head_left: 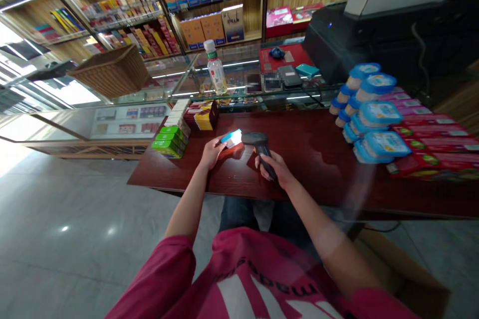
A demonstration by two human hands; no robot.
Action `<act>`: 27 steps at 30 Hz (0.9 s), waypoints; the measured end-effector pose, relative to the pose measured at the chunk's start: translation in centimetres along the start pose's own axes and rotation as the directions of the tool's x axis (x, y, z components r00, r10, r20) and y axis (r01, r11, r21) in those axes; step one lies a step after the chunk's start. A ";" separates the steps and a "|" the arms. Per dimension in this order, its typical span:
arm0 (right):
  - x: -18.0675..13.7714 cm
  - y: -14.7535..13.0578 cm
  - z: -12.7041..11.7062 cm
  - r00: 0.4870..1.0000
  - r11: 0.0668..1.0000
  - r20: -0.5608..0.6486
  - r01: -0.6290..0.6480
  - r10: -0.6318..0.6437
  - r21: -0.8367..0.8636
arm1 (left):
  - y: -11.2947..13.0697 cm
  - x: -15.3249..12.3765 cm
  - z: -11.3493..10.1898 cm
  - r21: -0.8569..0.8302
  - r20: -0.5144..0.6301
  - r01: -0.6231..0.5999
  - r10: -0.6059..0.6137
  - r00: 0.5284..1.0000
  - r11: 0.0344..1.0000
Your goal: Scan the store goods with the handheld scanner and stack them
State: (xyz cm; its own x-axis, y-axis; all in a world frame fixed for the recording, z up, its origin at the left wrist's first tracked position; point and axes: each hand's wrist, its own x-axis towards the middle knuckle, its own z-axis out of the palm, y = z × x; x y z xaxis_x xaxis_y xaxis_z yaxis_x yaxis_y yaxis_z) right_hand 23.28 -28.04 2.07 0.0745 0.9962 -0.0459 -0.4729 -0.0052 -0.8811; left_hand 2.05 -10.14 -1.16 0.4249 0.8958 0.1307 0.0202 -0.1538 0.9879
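Observation:
My left hand (213, 150) is closed on a small blue and white pack (232, 138), held just above the dark red wooden counter (299, 159). My right hand (272, 168) grips the handle of a black handheld barcode scanner (258, 143). The scanner's head points at the pack, and its light falls bright on the pack's face. Both hands are over the middle of the counter, close together.
Green and white packs (170, 140) are stacked at the counter's left end, with dark red and yellow packs (204, 114) behind. Blue-lidded tubs (370, 109) and red flat boxes (430, 144) fill the right. A water bottle (216, 68) and wicker basket (112, 72) stand on the glass case.

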 end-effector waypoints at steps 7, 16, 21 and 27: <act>-0.2 -0.3 0.2 1.000 1.000 -0.008 0.009 -0.009 0.004 | 0.9 -1.0 0.2 0.199 -0.040 -0.131 0.141 0.989 0.971; -0.3 0.1 -0.2 0.999 0.998 0.025 -0.029 0.031 -0.055 | 1.8 -4.9 -3.5 0.852 -0.154 -0.116 0.456 0.876 0.511; -0.1 0.1 -0.4 0.998 0.997 0.031 -0.050 0.052 -0.061 | 1.9 -3.8 -4.2 0.938 -0.190 0.058 0.368 0.910 0.341; -0.4 -0.2 -0.2 0.999 0.997 -0.003 -0.045 0.045 -0.057 | 1.9 -1.2 -4.2 0.960 -0.239 0.179 0.294 0.926 0.216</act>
State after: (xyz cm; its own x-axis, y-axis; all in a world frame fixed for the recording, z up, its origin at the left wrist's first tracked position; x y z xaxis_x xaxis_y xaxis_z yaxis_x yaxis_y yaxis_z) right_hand 23.48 -28.48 2.15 0.0558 0.9947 -0.0863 -0.4252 -0.0546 -0.9035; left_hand -2.21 -9.74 0.96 0.1832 0.8834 0.4314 0.9492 -0.2732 0.1563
